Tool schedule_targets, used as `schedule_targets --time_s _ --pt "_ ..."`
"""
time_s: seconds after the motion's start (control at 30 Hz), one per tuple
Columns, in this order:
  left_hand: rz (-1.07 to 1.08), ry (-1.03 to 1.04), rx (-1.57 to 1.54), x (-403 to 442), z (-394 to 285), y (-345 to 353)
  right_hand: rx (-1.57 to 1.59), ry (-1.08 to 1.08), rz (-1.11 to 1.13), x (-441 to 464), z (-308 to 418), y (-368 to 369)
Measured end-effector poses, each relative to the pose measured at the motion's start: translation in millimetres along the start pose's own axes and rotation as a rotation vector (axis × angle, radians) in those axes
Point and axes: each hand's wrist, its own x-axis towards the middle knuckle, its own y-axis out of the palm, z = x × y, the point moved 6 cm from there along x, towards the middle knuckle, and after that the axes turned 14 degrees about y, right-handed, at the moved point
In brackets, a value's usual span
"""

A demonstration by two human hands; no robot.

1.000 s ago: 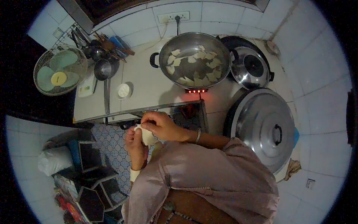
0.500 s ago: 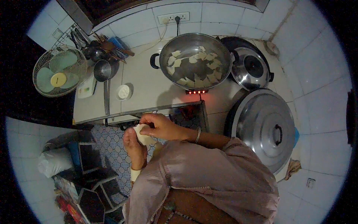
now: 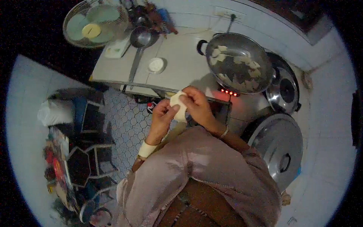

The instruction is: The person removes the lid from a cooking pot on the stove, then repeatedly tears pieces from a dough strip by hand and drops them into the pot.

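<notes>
A flat, pale sheet of dough (image 3: pixel 180 111) is held up between both hands at the near edge of the counter. My left hand (image 3: pixel 160 123) pinches its left side between thumb and fingers. Gripping the upper right of the same sheet is my right hand (image 3: pixel 197 108), its thumb pressed on the face. Beyond them, to the right, a wide two-handled wok (image 3: pixel 245 42) contains several torn dough pieces (image 3: pixel 254 65). Red lights (image 3: pixel 229 93) glow at the front under the wok.
A long-handled ladle (image 3: pixel 136 66) and a small bowl of white stuff (image 3: pixel 155 65) rest on the counter (image 3: pixel 181 53). A fan (image 3: pixel 90 31) stands at far left. Right of the wok are a metal lid (image 3: pixel 281 90) and a large lidded pot (image 3: pixel 278 147). Shelves (image 3: pixel 81 162) are at lower left.
The view has turned, so the wok and counter appear further right. Both hands appear higher and further right, and more of the dough sheet shows between them.
</notes>
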Motion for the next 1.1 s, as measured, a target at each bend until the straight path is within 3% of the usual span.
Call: schedule_targets --time_s 0.17,0.23,0.3,0.37,0.4,0.47,0.6,0.67,0.8,0.87,0.9,0.97,1.03,1.1 --pt "-0.096 0.016 -0.103 -1.4 -7.5 -3.1 0.118 0.172 0.04 5.0 1.5 -1.2" --pt "0.04 -0.021 0.091 -2.7 -3.1 -3.2 0.08 0.095 -0.009 8.5 -1.6 4.0" --pt "0.03 -0.012 0.104 -5.0 -0.9 -2.0 0.036 0.015 -0.09 7.8 2.5 0.5" --pt "0.026 -0.004 0.117 -5.5 -0.2 -0.5 0.103 0.183 0.089 8.4 -0.7 6.6" --pt "0.004 0.008 0.093 -4.9 -2.7 -2.2 0.1 0.178 0.07 10.1 -1.0 3.8" --pt "0.014 -0.035 0.064 -5.3 -9.9 -6.6 -0.05 0.174 0.219 12.1 -7.0 11.4" --pt "0.088 0.032 0.111 -4.5 -15.8 -7.9 -0.095 0.145 0.215 13.7 -15.3 13.7" --pt "0.092 -0.066 0.169 -7.3 -10.3 -14.0 -0.228 -0.089 -0.008 11.1 0.5 3.8" --pt "0.132 -0.099 0.134 -9.8 -13.4 -5.9 -0.245 -0.025 -0.032 5.5 10.2 2.1" --pt "0.113 -0.084 0.11 -12.5 -13.4 -3.1 -0.427 0.004 0.099 3.0 17.4 11.1" --pt "0.132 -0.08 0.104 -12.8 -14.9 1.6 -0.433 -0.002 0.08 5.1 22.7 3.3" --pt "-0.086 -0.069 0.049 -16.0 -19.7 -2.4 -0.408 -0.204 -0.05 5.4 45.9 -30.3" --pt "-0.119 -0.115 -0.02 -22.6 -20.3 -12.6 -0.847 -0.585 -0.527 13.7 60.3 -114.2" --pt "-0.183 -0.149 -0.078 -18.4 -22.4 -23.7 -0.401 -0.472 -0.552 -2.5 111.9 -202.5"
